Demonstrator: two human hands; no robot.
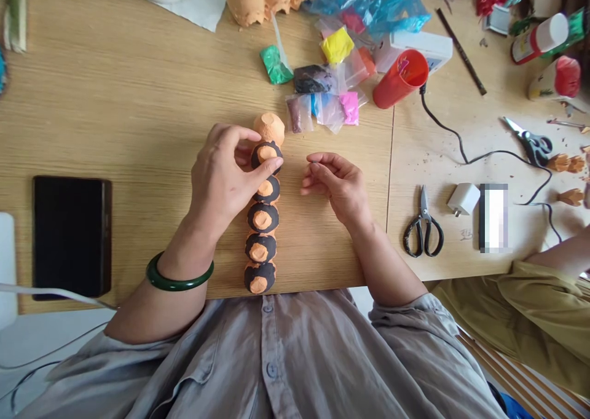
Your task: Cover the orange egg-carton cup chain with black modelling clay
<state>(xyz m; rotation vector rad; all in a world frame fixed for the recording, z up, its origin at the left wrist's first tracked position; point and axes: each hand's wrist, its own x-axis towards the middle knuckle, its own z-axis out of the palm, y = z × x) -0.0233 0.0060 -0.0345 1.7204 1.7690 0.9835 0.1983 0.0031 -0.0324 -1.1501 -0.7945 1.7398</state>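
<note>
An orange strip of egg-carton cups [262,220] lies lengthwise on the table in front of me. Black rings surround the orange tips of its cups, except on the plain cup at the far end. My left hand [225,176] grips the strip near that end, with the thumb across the second cup and the fingers on its left side. To the right of the strip, my right hand [336,182] is held in a pinch, apart from it. A tiny dark piece shows between the thumb and forefinger; its material is too small to tell.
Bags of coloured clay [318,78] lie beyond the strip, beside a red cup [401,78]. Scissors [423,225], a white plug adapter [463,198] and a black cable [454,139] are on the right. A black tablet-like device [71,234] lies left. Another person's arm [562,253] is at far right.
</note>
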